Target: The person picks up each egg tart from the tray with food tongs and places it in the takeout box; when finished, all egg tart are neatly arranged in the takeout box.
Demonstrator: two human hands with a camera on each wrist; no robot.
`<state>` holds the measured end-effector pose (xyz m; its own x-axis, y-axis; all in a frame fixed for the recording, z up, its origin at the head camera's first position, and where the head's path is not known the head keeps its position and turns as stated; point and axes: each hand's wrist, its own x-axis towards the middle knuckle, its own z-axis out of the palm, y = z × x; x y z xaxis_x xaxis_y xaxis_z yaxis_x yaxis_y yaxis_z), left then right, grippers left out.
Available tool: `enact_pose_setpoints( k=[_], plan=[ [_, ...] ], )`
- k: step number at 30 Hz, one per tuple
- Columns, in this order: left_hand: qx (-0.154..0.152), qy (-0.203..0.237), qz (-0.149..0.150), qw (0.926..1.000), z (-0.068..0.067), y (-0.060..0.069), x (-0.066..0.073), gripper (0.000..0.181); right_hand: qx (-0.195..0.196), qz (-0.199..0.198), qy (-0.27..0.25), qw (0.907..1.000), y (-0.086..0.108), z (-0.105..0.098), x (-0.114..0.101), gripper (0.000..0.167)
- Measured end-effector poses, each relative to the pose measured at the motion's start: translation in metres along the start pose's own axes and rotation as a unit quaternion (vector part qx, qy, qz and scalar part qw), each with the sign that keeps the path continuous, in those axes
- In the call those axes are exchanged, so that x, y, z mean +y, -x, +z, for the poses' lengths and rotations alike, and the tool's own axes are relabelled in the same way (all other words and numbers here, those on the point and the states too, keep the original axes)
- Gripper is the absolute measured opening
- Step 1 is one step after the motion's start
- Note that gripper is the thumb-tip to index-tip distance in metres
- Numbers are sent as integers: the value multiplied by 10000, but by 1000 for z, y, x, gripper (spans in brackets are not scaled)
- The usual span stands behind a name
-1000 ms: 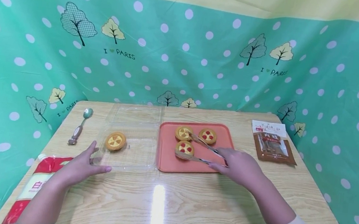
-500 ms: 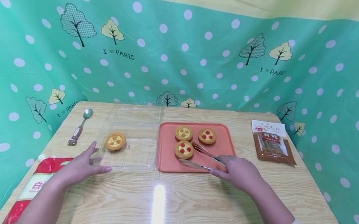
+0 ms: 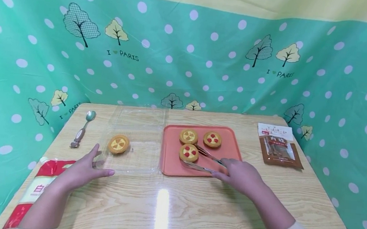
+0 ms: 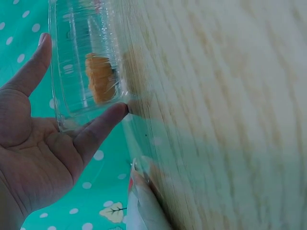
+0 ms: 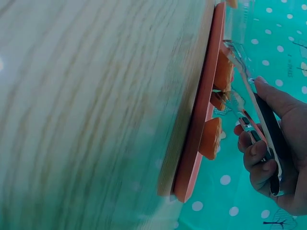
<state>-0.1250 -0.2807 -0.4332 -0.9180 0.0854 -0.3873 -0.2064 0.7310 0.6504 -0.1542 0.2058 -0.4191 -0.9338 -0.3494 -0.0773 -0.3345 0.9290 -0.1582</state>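
Note:
My right hand (image 3: 242,176) grips metal tongs (image 3: 207,155), also seen in the right wrist view with dark handles (image 5: 268,124). Their tips straddle the near egg tart with red pieces (image 3: 188,153) on the pink tray (image 3: 169,167). Behind it on the tray lie a tart with brown wedges (image 3: 188,136) and a second red-topped tart (image 3: 212,139). At the left, my left hand (image 3: 80,172) spreads thumb and fingers against the near-left corner of a clear plastic box (image 3: 145,159). Another brown-wedge tart (image 3: 118,144) sits inside, and the box lid (image 3: 139,117) lies folded back.
A spoon (image 3: 82,129) lies at the far left. Partly under my left forearm is a red and white bag (image 3: 39,185). A brown packet (image 3: 280,147) lies on the right of the wooden table (image 3: 206,214). A green dotted curtain (image 3: 188,66) surrounds the table.
The tongs have moved from over the far brown-wedge tart back toward the near red-topped tart, their tips now around it. My left hand and the box stay put.

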Motion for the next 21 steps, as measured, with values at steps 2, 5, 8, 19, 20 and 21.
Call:
enact_pose_setpoints(
  k=[2, 5, 8, 19, 20, 21],
  plan=[
    [-6, 24, 19, 10000, 0, 0, 0, 129, -34, 12, 4, 10000, -1, 1, -1, 50],
    [4, 34, 25, 10000, 0, -1, 0, 129, -37, 20, 62, 10000, -3, 2, -3, 49],
    [13, 14, 18, 10000, 0, -1, 0, 129, -22, 29, 131, 9999, -3, 2, -5, 49],
    [9, -101, 6, 9999, 0, 0, 0, 128, 207, -67, 351, 9991, -2, 6, -6, 42],
    [15, -102, 9, 9999, 0, 0, 0, 128, 218, -80, 355, 9991, -2, 6, -6, 41],
    [18, -101, 18, 9999, 0, 0, 0, 128, 248, -103, 367, 9990, -2, 7, -6, 42]
  ],
)
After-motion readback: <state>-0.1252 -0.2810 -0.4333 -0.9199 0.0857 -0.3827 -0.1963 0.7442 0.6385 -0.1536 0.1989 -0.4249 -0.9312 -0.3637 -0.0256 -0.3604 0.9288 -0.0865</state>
